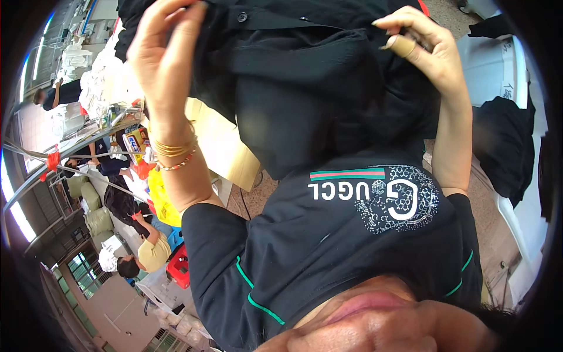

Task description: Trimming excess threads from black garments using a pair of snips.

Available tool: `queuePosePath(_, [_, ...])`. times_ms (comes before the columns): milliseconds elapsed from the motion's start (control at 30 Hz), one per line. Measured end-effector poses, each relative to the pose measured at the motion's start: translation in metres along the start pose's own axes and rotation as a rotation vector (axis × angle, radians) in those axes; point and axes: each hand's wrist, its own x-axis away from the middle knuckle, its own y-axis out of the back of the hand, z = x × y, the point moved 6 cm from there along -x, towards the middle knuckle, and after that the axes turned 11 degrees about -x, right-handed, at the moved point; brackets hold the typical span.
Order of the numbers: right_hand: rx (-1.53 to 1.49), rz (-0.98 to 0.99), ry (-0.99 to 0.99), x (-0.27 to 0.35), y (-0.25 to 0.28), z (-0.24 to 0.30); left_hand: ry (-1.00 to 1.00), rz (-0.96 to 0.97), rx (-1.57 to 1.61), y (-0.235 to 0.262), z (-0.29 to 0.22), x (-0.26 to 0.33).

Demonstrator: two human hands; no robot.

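A black buttoned garment (293, 100) spreads in front of my chest, with a dark button (242, 17) and a long slit-like opening near its top. My left hand (167, 58) is at the garment's upper left, thumb and fingers curled together on the cloth; the fingertips are partly cut off by the upper edge. Gold bangles circle that wrist. At the upper right, my right hand (425, 50) is beside the cloth, its thumb and forefinger apart and nothing visible between them. A tan wrap (402, 46) covers part of the right thumb.
A pale wooden board (217, 141) lies under the garment's left side. To the right are a white surface (484, 64) and more black cloth (504, 129). At left, a metal rail (88, 141), a yellow bag (164, 199), a red crate (179, 267) and a co-worker in yellow (153, 252) appear.
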Motion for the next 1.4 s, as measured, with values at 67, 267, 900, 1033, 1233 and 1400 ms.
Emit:
queuePosePath(67, [0.138, 0.067, -0.075, -0.003, -0.016, -0.015, 0.108, 0.083, -0.277, -0.012, -0.032, 0.016])
queuePosePath(267, [0.025, 0.076, -0.035, 0.002, -0.037, -0.007, 0.107, 0.154, -0.217, -0.032, -0.022, 0.018])
queuePosePath(900, [0.121, 0.05, 0.15, -0.005, -0.027, 0.052, -0.143, 0.134, -0.533, -0.037, -0.031, 0.015])
queuePosePath(1033, [0.2, -0.044, 0.043, -0.017, -0.022, 0.04, -0.142, 0.131, -0.51, -0.035, -0.03, 0.016])
queuePosePath(1233, [0.2, -0.06, -0.133, -0.053, -0.05, 0.053, 0.107, 0.06, -0.139, -0.032, -0.011, 0.022])
queuePosePath(1400, [0.388, 0.12, -0.06, -0.082, -0.081, 0.075, 0.189, 0.022, 0.012, -0.032, 0.0, 0.03])
